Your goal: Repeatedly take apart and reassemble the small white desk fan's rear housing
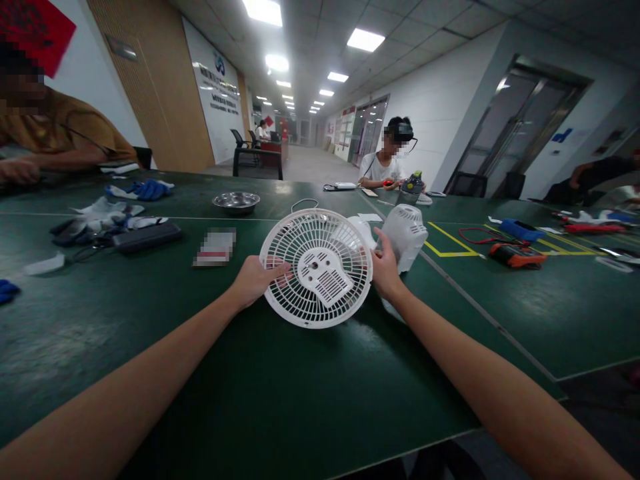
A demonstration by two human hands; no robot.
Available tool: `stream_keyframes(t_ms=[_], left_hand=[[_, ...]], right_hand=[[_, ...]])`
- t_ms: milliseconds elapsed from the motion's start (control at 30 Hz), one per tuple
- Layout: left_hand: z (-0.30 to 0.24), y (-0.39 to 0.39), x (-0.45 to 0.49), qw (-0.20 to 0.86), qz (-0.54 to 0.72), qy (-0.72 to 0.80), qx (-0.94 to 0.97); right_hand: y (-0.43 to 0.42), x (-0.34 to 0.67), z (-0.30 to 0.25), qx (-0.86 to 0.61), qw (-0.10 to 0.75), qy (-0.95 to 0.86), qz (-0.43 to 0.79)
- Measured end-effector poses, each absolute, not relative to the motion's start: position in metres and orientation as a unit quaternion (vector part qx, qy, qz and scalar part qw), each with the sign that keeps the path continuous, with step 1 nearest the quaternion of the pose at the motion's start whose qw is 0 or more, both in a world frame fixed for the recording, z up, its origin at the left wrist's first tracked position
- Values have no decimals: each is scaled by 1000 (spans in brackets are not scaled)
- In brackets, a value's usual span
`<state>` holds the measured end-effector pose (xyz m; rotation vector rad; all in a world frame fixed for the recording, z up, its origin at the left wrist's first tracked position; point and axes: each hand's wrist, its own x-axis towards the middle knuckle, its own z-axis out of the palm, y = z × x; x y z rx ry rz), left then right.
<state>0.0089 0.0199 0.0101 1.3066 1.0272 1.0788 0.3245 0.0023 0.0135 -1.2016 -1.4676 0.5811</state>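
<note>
Above the green table point(270, 393), our left hand point(254, 279) and right hand point(386, 270) grip opposite edges of a round white grille point(320, 268), centred between them, vented face toward us.

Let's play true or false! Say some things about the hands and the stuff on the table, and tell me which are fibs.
1. The left hand and the right hand hold a white fan grille. True.
2. The grille is square. False: it is round.
3. A shiny metal bowl sits on the green table. True.
4. The orange-and-black device is left of the grille. False: the orange-and-black device is to its right.
5. A white plastic housing is near the right hand. True.
</note>
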Motion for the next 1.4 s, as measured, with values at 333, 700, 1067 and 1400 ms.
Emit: stream_keyframes(t_ms=[333, 700, 1067, 1400], left_hand=[[2, 36, -5, 540, 487, 461, 509], [6, 41, -11, 597, 454, 452, 483], [18, 30, -6, 593, 459, 464, 471], [11, 35, -10, 591, 458, 447, 491]], right_hand=[[-9, 340, 28, -672, 344, -656, -9], [-11, 364, 51, -612, 414, -638, -220], [16, 412, 14, -734, 512, -446, 20], [2, 378, 57, -651, 625, -418, -102]])
